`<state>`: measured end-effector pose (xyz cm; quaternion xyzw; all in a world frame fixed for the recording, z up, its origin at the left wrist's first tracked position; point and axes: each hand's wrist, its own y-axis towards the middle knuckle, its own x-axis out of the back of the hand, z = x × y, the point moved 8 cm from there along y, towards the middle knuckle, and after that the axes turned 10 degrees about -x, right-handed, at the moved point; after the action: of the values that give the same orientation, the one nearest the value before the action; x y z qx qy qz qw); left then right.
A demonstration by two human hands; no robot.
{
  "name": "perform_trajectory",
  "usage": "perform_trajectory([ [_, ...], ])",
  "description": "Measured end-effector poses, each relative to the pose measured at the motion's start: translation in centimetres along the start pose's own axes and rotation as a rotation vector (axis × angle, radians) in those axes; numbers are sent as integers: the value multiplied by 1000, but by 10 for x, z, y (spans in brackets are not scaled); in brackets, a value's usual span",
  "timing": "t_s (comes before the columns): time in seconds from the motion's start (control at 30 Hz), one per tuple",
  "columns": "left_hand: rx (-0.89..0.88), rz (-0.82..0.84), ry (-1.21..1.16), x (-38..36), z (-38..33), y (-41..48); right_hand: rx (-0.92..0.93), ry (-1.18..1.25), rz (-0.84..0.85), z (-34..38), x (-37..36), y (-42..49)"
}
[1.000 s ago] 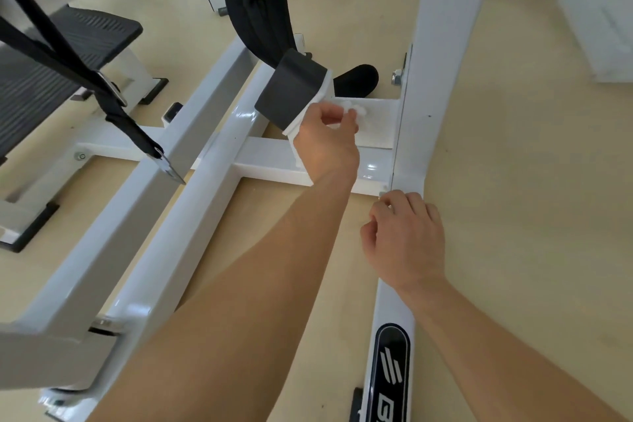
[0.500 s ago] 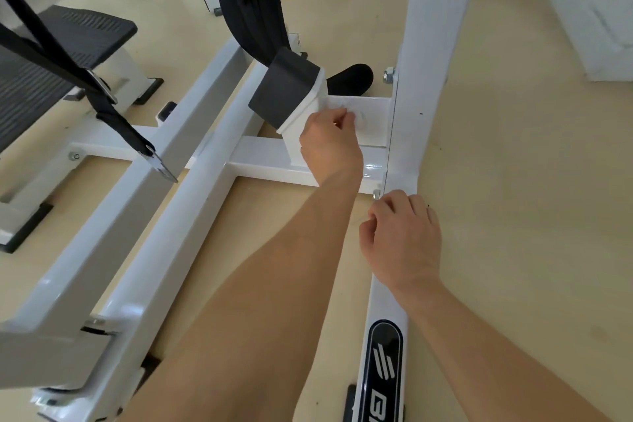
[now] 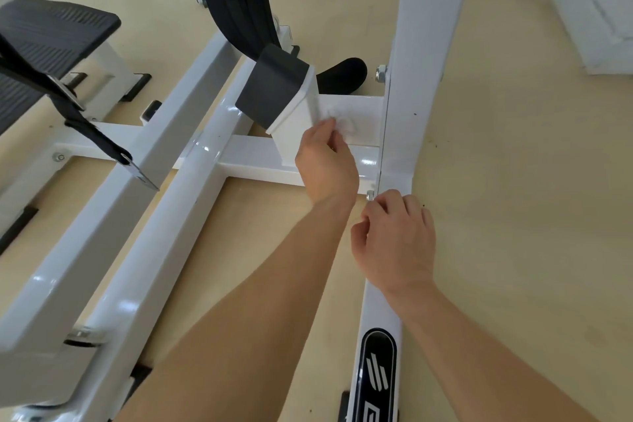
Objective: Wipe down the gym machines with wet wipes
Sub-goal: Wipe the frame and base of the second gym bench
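You're pressing the wet wipe (image 3: 343,120) onto the white machine frame (image 3: 368,113), mid-frame, w/ L hand (image 3: 325,163) fingers (image 3: 323,129) pinching it; R hand (image 3: 397,243) is resting on the frame lower right, fingers loosely curled.

Glossy white metal frame (image 3: 260,158), matt black pad (image 3: 270,89)
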<state>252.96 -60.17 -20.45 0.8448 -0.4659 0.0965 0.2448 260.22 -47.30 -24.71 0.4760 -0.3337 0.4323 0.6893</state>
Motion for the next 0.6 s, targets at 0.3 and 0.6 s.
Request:
perform_trajectory([
  [0.3, -151, -17, 94, -1, -7, 22, -9, 22, -14, -2, 1, -3],
  [0.6, -559, 76, 252, -9, -10, -2, -9, 27, -7, -2, 0, -2],
])
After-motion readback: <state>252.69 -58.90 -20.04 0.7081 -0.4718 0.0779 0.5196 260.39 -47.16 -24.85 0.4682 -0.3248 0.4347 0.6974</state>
